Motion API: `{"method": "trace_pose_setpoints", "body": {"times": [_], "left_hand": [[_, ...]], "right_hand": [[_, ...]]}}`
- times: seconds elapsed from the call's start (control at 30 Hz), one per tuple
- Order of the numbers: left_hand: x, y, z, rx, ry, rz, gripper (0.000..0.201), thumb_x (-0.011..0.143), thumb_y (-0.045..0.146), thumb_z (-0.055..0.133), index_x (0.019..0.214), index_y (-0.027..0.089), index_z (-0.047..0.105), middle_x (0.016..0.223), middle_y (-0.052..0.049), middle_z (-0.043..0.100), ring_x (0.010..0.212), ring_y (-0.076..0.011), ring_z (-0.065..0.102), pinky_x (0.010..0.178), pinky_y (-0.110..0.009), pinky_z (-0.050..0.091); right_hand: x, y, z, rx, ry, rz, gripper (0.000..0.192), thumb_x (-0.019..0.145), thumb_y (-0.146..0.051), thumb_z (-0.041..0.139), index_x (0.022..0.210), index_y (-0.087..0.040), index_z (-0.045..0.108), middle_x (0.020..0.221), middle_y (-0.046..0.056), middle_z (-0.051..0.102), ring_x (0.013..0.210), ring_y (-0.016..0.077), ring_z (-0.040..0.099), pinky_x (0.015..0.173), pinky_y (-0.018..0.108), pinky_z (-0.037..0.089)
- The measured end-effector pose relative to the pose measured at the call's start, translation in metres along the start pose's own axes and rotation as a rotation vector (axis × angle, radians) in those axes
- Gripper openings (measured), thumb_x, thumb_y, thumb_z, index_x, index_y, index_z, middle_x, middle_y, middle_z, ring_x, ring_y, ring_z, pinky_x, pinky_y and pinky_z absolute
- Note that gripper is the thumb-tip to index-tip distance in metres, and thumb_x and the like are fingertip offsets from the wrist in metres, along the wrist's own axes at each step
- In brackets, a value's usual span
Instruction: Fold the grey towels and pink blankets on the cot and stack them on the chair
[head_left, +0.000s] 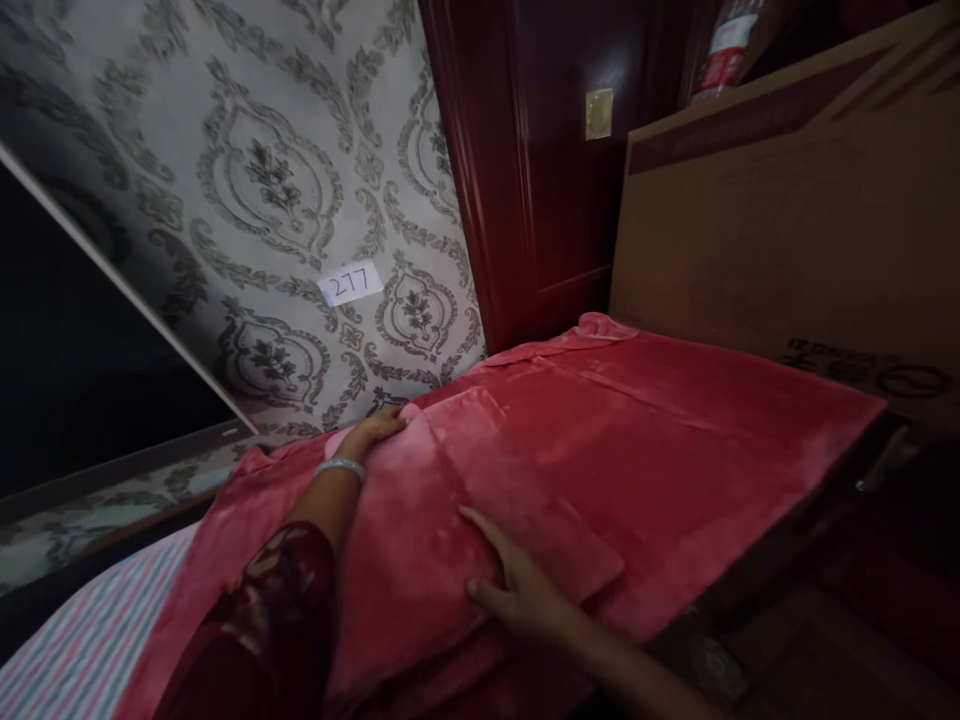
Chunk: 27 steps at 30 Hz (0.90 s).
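Note:
A folded piece of plush red-pink fabric lies in layers on a larger spread of the same fabric. At its far corner, near the wall, my left hand has its fingers closed on the fold, with the fingertips partly hidden. My right hand rests on the near right edge of the folded part, thumb and forefinger apart; its other fingers are hidden. A pale bracelet circles my left wrist, and a dark red lace sleeve covers that forearm.
A large cardboard box stands behind the fabric at right, with a red-labelled bottle by its top. Patterned wallpaper bears a "277" paper. A dark screen-like panel is at left, above a striped sheet.

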<state>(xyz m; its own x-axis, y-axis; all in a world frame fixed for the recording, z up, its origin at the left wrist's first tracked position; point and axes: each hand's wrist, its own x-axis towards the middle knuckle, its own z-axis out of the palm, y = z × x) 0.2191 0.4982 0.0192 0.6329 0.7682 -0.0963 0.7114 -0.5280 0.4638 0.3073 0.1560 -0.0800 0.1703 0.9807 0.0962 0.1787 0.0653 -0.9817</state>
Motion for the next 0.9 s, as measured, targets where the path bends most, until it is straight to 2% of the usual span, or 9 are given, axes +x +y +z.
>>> {"method": "trace_pose_setpoints", "body": {"times": [0.1,0.23,0.33,0.43,0.5,0.63,0.7,0.77,0.9], "left_hand": [[-0.001,-0.005,0.000,-0.057,0.015,-0.026,0.031,0.066,0.035,0.061,0.089,0.016,0.072,0.094,-0.009,0.078,0.092,-0.0266,0.071,0.076,-0.032,0.057],[-0.001,-0.001,-0.011,-0.111,0.139,-0.007,0.023,0.064,0.033,0.064,0.081,0.018,0.065,0.076,-0.004,0.070,0.079,-0.0239,0.067,0.068,-0.031,0.055],[0.011,0.020,-0.026,-0.157,0.225,0.060,0.026,0.067,0.038,0.065,0.082,0.018,0.061,0.076,-0.002,0.066,0.076,-0.0224,0.064,0.065,-0.031,0.054],[0.034,0.053,-0.029,-0.195,0.268,0.156,0.031,0.069,0.040,0.065,0.090,0.017,0.063,0.086,-0.003,0.068,0.085,-0.0223,0.065,0.074,-0.031,0.055],[0.052,0.075,-0.017,-0.201,0.258,0.201,0.033,0.069,0.038,0.067,0.095,0.017,0.064,0.092,-0.004,0.070,0.092,-0.0234,0.065,0.083,-0.032,0.055],[0.078,0.098,0.033,-0.172,0.148,0.210,0.031,0.065,0.030,0.070,0.092,0.015,0.068,0.094,-0.008,0.074,0.098,-0.0281,0.067,0.091,-0.037,0.054],[0.084,0.098,0.054,-0.158,0.083,0.204,0.033,0.065,0.031,0.071,0.094,0.016,0.071,0.099,-0.010,0.076,0.104,-0.0296,0.067,0.096,-0.038,0.052],[0.089,0.091,0.067,-0.148,0.026,0.201,0.038,0.065,0.034,0.072,0.099,0.017,0.073,0.107,-0.010,0.076,0.111,-0.0299,0.066,0.101,-0.038,0.050],[0.100,0.077,0.067,-0.128,-0.079,0.166,0.047,0.069,0.047,0.070,0.105,0.017,0.073,0.109,-0.009,0.077,0.107,-0.0307,0.068,0.096,-0.040,0.054]], "right_hand": [[-0.001,-0.002,0.007,0.108,0.016,0.017,0.087,0.074,-0.018,0.065,0.157,-0.024,0.038,0.159,0.009,0.042,0.147,0.0284,0.039,0.121,0.051,0.030],[-0.004,-0.019,0.008,0.199,-0.001,0.018,0.081,0.077,-0.020,0.063,0.155,-0.024,0.043,0.155,0.008,0.048,0.143,0.0277,0.044,0.121,0.051,0.030],[-0.013,-0.038,-0.010,0.235,0.046,-0.047,0.070,0.084,-0.029,0.062,0.153,-0.024,0.047,0.154,0.008,0.049,0.143,0.0271,0.045,0.121,0.049,0.031],[-0.023,-0.041,-0.041,0.195,0.162,-0.109,0.066,0.088,-0.041,0.063,0.150,-0.026,0.050,0.155,0.007,0.048,0.145,0.0283,0.042,0.120,0.048,0.033],[-0.028,-0.028,-0.062,0.146,0.251,-0.104,0.065,0.087,-0.048,0.063,0.147,-0.026,0.054,0.154,0.008,0.050,0.144,0.0299,0.042,0.119,0.049,0.034],[-0.034,0.019,-0.084,0.042,0.354,0.000,0.065,0.086,-0.055,0.061,0.141,-0.022,0.060,0.149,0.013,0.055,0.141,0.0328,0.046,0.118,0.052,0.036],[-0.037,0.036,-0.085,-0.002,0.350,0.048,0.067,0.086,-0.054,0.059,0.144,-0.021,0.058,0.150,0.013,0.054,0.141,0.0321,0.047,0.117,0.051,0.037],[-0.039,0.044,-0.084,-0.021,0.348,0.064,0.071,0.087,-0.053,0.058,0.149,-0.020,0.052,0.151,0.013,0.052,0.142,0.0306,0.046,0.117,0.049,0.039],[-0.039,0.039,-0.082,-0.024,0.362,0.066,0.074,0.087,-0.055,0.056,0.151,-0.019,0.049,0.151,0.014,0.052,0.140,0.0294,0.048,0.113,0.045,0.044]]}}
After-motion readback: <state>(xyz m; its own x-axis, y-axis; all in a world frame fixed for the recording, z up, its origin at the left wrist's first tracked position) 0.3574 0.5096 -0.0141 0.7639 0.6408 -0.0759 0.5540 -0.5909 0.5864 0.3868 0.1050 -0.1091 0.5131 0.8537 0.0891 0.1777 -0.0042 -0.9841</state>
